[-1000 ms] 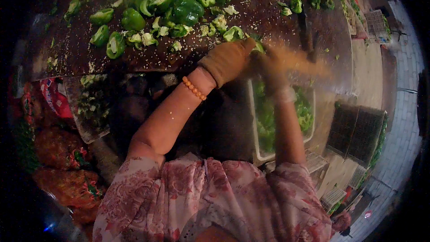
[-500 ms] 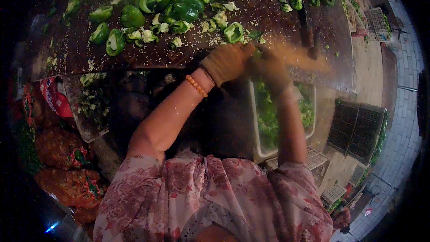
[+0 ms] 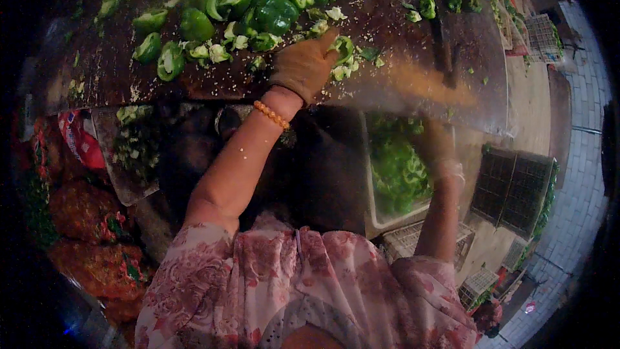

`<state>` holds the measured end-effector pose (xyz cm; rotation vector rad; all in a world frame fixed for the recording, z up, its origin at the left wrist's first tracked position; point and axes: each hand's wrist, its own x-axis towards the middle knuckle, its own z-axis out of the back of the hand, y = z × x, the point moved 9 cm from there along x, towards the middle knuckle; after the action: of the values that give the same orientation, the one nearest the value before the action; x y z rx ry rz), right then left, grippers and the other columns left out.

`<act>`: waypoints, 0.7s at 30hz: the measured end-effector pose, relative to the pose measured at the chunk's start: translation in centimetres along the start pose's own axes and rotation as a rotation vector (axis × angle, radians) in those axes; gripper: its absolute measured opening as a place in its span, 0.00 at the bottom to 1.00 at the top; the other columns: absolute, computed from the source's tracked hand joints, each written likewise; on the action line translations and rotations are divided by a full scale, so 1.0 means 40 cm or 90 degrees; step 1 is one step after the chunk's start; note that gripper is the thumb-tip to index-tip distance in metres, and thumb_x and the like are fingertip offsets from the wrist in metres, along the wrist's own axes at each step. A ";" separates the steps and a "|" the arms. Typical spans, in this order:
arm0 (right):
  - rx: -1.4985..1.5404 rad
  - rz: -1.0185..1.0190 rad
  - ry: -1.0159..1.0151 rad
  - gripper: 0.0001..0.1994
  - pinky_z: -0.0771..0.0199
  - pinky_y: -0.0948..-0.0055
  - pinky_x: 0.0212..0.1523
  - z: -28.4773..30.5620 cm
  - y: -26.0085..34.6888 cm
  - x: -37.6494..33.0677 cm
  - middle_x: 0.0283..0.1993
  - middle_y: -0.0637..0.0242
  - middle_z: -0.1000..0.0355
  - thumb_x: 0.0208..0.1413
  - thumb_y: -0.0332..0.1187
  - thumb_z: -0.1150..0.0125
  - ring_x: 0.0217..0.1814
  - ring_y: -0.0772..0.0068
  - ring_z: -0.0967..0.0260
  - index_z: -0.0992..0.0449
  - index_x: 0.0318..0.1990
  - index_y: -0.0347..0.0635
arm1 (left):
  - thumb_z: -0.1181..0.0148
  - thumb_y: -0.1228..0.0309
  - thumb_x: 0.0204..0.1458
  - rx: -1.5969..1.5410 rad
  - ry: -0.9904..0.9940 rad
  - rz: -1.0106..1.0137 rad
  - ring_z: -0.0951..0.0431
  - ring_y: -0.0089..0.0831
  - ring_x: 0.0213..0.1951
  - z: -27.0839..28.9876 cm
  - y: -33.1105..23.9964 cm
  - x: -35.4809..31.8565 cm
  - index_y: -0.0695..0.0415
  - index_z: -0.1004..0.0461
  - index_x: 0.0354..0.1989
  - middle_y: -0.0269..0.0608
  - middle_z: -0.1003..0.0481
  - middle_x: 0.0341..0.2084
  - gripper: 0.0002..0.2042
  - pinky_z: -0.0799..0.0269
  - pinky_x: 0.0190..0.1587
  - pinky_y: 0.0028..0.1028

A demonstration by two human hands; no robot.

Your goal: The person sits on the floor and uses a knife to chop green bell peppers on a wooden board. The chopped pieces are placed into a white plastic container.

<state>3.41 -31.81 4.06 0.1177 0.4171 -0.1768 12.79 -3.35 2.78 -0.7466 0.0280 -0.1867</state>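
Note:
My left hand [image 3: 302,66], in a brown work glove, is on the dark table near its front edge. Its fingers close on a cut green bell pepper [image 3: 345,46], with pale core bits just below it. My right hand [image 3: 438,139], gloved too, is smeared by motion over the right side of a white-rimmed tub [image 3: 369,184] full of cut green pepper pieces [image 3: 400,178]. Its fingers cannot be made out, nor whether it holds anything. Beyond my left hand lie several whole and halved green peppers [image 3: 274,13], among scattered seeds and cores.
A dark handled tool [image 3: 444,58] lies on the table [image 3: 387,13] at right. Below the front edge at left stands a bin of green scraps [image 3: 134,145], beside orange-red net sacks [image 3: 90,213]. Crates [image 3: 513,187] stand on the floor at right.
My hands have parted. The left moved left and onto the cut pepper on the table; the right dropped toward me and right, over the tub's right side.

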 end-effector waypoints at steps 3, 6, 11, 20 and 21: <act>0.081 0.068 -0.102 0.26 0.27 0.51 0.52 0.047 0.115 0.091 0.51 0.51 0.23 0.57 0.45 0.36 0.51 0.44 0.25 0.30 0.62 0.51 | 0.47 0.59 0.57 0.099 0.086 0.024 0.20 0.54 0.38 -0.051 0.009 0.014 0.50 0.28 0.49 0.49 0.20 0.32 0.15 0.27 0.40 0.49; 0.189 0.186 -0.047 0.24 0.27 0.52 0.52 0.037 0.318 0.209 0.51 0.45 0.24 0.60 0.45 0.41 0.52 0.45 0.25 0.31 0.63 0.51 | 0.45 0.62 0.55 0.069 0.126 0.062 0.21 0.54 0.39 -0.066 0.016 0.024 0.50 0.30 0.51 0.51 0.21 0.33 0.16 0.27 0.41 0.50; 0.362 0.231 0.110 0.22 0.27 0.55 0.54 -0.029 0.445 0.347 0.51 0.52 0.23 0.54 0.44 0.38 0.53 0.50 0.24 0.24 0.54 0.43 | 0.42 0.66 0.51 0.074 0.073 0.020 0.22 0.54 0.43 -0.054 0.039 0.042 0.51 0.32 0.51 0.52 0.22 0.37 0.18 0.25 0.45 0.47; 0.494 0.159 -0.071 0.23 0.23 0.61 0.47 -0.042 0.203 0.362 0.49 0.52 0.22 0.51 0.31 0.38 0.47 0.52 0.22 0.28 0.57 0.43 | 0.42 0.62 0.54 -0.065 0.001 -0.072 0.23 0.56 0.37 -0.084 0.012 0.027 0.56 0.25 0.35 0.53 0.24 0.32 0.10 0.26 0.40 0.48; 0.442 0.151 -0.097 0.23 0.23 0.61 0.47 -0.014 0.161 0.329 0.49 0.52 0.22 0.51 0.30 0.38 0.46 0.52 0.22 0.28 0.57 0.42 | 0.42 0.61 0.54 -0.085 0.007 -0.071 0.23 0.56 0.37 -0.080 0.011 0.021 0.55 0.26 0.35 0.53 0.24 0.32 0.10 0.27 0.39 0.48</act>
<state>16.28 -27.36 -1.38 0.8271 0.1717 -0.0888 13.41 -5.35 0.19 -0.8811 0.0090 -0.2972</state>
